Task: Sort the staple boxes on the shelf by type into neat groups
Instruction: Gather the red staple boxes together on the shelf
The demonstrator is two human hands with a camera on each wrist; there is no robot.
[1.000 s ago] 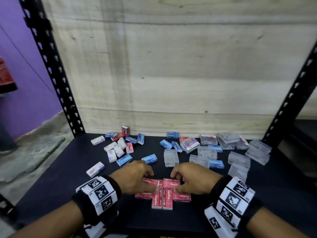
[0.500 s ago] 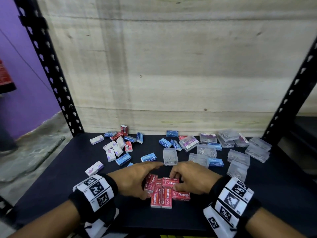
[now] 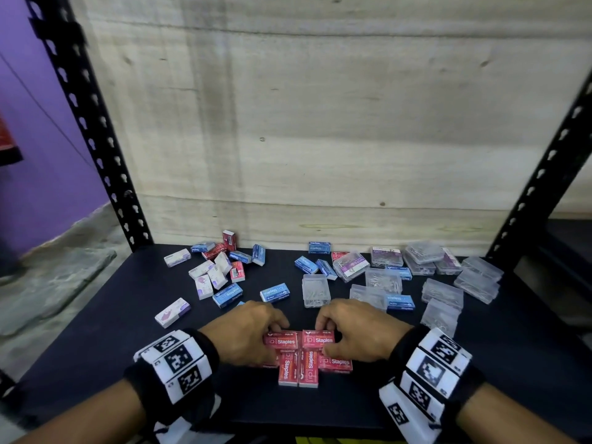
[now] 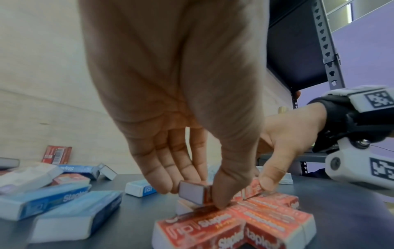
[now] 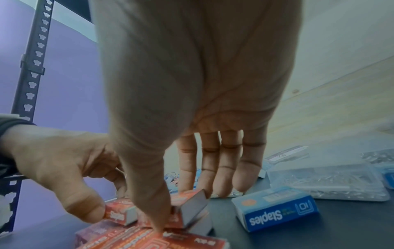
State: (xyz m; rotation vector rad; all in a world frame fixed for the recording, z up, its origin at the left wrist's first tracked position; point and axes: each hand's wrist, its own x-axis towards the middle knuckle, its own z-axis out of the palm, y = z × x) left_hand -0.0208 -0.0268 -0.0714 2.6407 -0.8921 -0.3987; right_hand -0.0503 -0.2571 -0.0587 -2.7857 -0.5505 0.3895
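- Head view: left hand [image 3: 248, 331] and right hand [image 3: 355, 328] both on the red staple boxes [image 3: 301, 357] at the front of the shelf [image 3: 96, 331].
- Left fingers [image 4: 170, 175] and thumb pinch one red box [image 4: 195, 193] by its long sides, on top of the cluster.
- Right fingers [image 5: 215, 170] and thumb clamp a second red box [image 5: 187, 207], touching the left one end to end.
- Under both fingers: more red boxes lying flat, packed together; exact count unclear, hands cover some.
- Beyond left fingers: loose blue staple boxes [image 3: 227, 294], white-purple boxes [image 3: 173, 312], two stray red ones, all mixed.
- Beyond and outboard of right fingers: clear plastic cases [image 3: 442, 293], blue boxes among them.
- Left wrist view is blurry near the lens.
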